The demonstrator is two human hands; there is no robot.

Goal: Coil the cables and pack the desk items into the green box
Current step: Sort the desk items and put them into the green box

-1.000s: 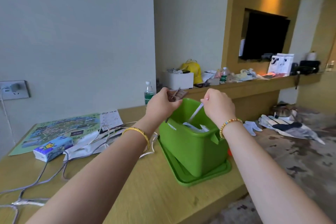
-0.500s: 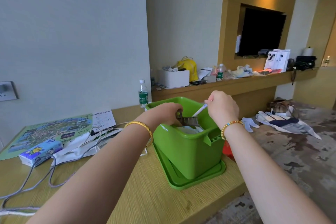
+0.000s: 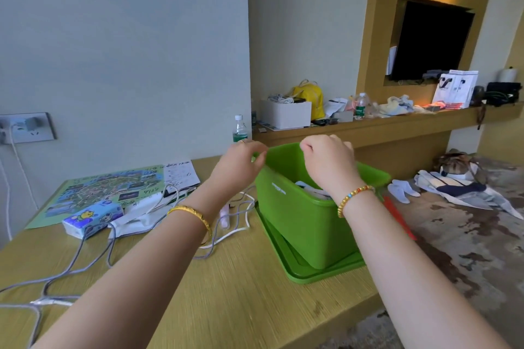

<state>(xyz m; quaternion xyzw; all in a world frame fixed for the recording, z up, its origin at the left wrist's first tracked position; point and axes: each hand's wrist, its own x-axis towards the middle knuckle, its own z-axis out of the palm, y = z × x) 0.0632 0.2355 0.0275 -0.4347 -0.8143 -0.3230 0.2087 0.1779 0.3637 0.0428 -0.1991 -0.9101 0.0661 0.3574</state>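
Two hands are raised over the green box [image 3: 306, 215], forearms stretched forward. Left hand [image 3: 241, 163] is held at the box's far-left corner, fingers curled; any grip cannot be told. Right hand [image 3: 326, 161] is fisted above the opening, contents unseen. Cables [image 3: 85, 258] lie loose on the surface [image 3: 226, 292], left of the box.

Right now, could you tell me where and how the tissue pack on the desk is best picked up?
Grip the tissue pack across its two long sides, coming from above with the left hand, which is nearer. It lies flat like a soft brick on the desk. A grey cable runs along its near end, so I would lift straight up.
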